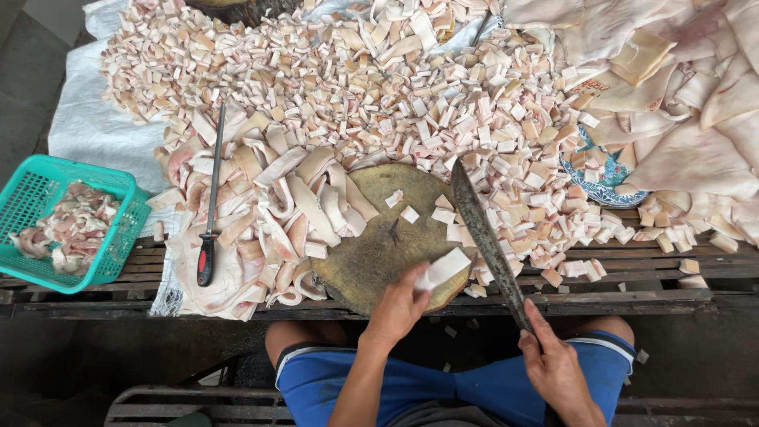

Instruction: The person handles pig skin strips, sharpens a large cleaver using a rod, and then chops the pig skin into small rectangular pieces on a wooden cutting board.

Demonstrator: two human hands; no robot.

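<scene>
While your left hand (398, 304) pinches a pale slab of pork skin (443, 267) at the near edge of the round chopping block (371, 253), your right hand (553, 364) is clenched on the handle of the long cleaver (486, 237), blade angled up and away just right of that slab, not touching it as far as I can tell.

Progress, judged from the layout: most of the cutting looks done. A wide heap of small diced pieces (340, 87) spreads beyond the block, well past your grip. A few loose squares (409, 213) sit on the block just above the held slab. Left of your left hand, a pile of long uncut strips (269, 213) leans on the block's edge. Far right, beyond the cleaver, large whole sheets of skin (680, 103) are stacked, partly covering a blue patterned plate (605, 178). So strips and sheets remain.

A sharpening steel (212, 198) with a red-and-black handle lies left of the strips. A green plastic basket (47, 229) with scraps sits further left.

Surface: slatted wooden bench (632, 273), covered by a white woven sack (95, 126). You're seated at it in blue shorts (458, 387); dark concrete floor (32, 71) around.
</scene>
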